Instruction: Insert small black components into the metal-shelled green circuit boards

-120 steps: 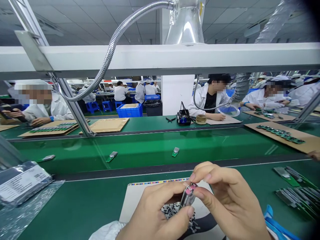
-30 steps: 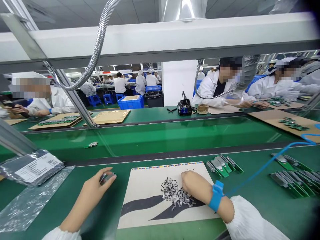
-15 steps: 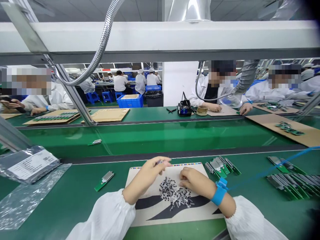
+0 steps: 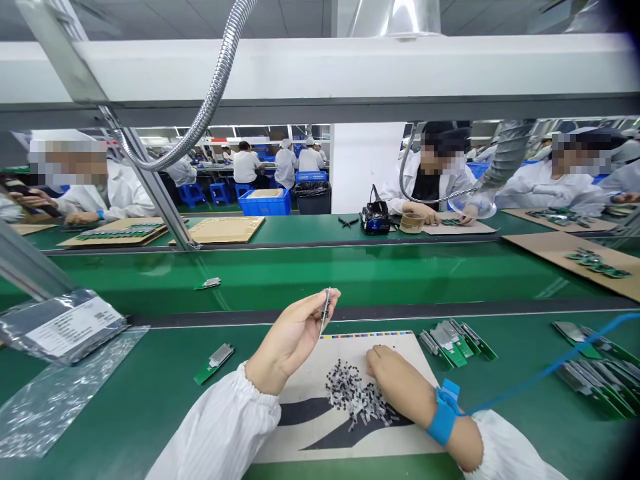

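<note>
Raised over the far edge of a printed sheet (image 4: 270, 452), my left hand (image 4: 295, 333) pinches a thin circuit board (image 4: 325, 312), seen almost edge-on. My right hand (image 4: 395, 377), with a blue wrist strap (image 4: 444, 413), is low at the upper right of a pile of small black-and-clear parts (image 4: 353, 393). Its fingers are curled together, and whatever they hold is hidden. A single green board with a metal module (image 4: 214, 363) lies on the table left of the sheet. Several similar boards (image 4: 457, 341) lean in a row to the right.
More boards (image 4: 600, 383) are stacked at far right. A labelled silver bag (image 4: 65, 327) and bubble wrap (image 4: 65, 400) lie at left. Beyond the dark rail, another board (image 4: 209, 283) sits on the green belt (image 4: 310, 267). Co-workers (image 4: 435, 180) sit across, with cardboard sheets (image 4: 225, 229).
My left hand has risen and turned, bringing the circuit board into clear view. My right hand has shifted slightly, staying by the pile with curled fingers. The camera view has moved a little.
</note>
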A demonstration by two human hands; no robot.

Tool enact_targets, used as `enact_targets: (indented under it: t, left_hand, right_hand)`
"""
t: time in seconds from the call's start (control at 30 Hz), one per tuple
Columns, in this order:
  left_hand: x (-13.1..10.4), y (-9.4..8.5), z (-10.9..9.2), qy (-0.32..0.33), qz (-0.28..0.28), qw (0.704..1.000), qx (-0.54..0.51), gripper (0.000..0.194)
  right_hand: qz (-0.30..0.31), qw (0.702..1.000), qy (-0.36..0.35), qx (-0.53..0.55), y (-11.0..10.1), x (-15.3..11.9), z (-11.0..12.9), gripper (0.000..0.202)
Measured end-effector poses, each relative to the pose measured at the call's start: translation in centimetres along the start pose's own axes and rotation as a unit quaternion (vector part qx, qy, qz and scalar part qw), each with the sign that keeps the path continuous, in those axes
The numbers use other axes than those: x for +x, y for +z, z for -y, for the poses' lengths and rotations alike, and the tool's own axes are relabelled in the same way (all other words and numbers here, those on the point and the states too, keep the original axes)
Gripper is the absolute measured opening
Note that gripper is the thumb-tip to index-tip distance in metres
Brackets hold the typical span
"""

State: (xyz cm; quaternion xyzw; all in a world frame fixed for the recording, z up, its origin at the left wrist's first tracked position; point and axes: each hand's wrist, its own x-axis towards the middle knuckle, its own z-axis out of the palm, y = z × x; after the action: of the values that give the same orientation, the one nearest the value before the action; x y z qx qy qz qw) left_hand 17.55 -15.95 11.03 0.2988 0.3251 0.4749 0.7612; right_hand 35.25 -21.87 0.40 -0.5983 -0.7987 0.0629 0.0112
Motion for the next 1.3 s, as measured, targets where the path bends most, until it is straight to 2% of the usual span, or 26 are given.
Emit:
enact_targets:
  t: [0.17, 0.27, 0.37, 0.47, 0.6, 0.7, 0.8, 0.93, 1.1, 1.3]
  left_hand:
    - [-0.2, -0.5, -0.3, -0.012, -0.008, 0.999, -0.036, 0.015]
    - [-0.5, -0.5, -0.3, -0.015, 0.011, 1.000, -0.018, 0.013]
    - [-0.8, -0.6, -0.1, -0.014, 0.031, 0.999, 0.022, 0.015]
    - [-1.0, -0.5, 0.3, 0.002, 0.049, 0.997, 0.058, 0.027]
    - [-1.7, -0.1, 0.6, 0.012, 0.080, 0.991, 0.107, 0.035]
    - [-2.6, 0.3, 0.7, 0.024, 0.104, 0.981, 0.160, 0.037]
    - [-3.6, 0.7, 0.8, 0.047, 0.126, 0.971, 0.200, 0.033]
    - [-4.8, 0.9, 0.9, 0.053, 0.161, 0.958, 0.232, 0.032]
    - [-5.5, 1.0, 1.0, 0.063, 0.177, 0.952, 0.242, 0.028]
    - [-5.9, 1.2, 1.3, 0.062, 0.193, 0.951, 0.236, 0.027]
  right_hand:
    - [-0.042, 0.998, -0.007, 0.044, 0.6, -0.1, -0.3, 0.010]
    - [-0.057, 0.993, -0.019, 0.105, 0.6, 0.2, -0.9, 0.016]
    - [-0.073, 0.980, -0.036, 0.179, -0.3, 0.5, -1.4, 0.012]
    - [-0.108, 0.962, -0.059, 0.245, -2.7, 0.3, -1.9, 0.014]
    - [-0.168, 0.932, -0.074, 0.312, -7.3, -1.1, -2.3, 0.018]
    - [-0.206, 0.908, -0.086, 0.355, -10.4, -2.4, -1.9, 0.018]
    - [-0.241, 0.871, -0.114, 0.412, -12.2, -3.3, -0.9, 0.013]
    - [-0.263, 0.841, -0.150, 0.448, -13.0, -3.7, 0.4, 0.009]
    - [-0.269, 0.838, -0.201, 0.431, -13.3, -4.1, 0.8, 0.013]
    - [-0.278, 0.822, -0.255, 0.426, -13.7, -4.5, 0.3, 0.008]
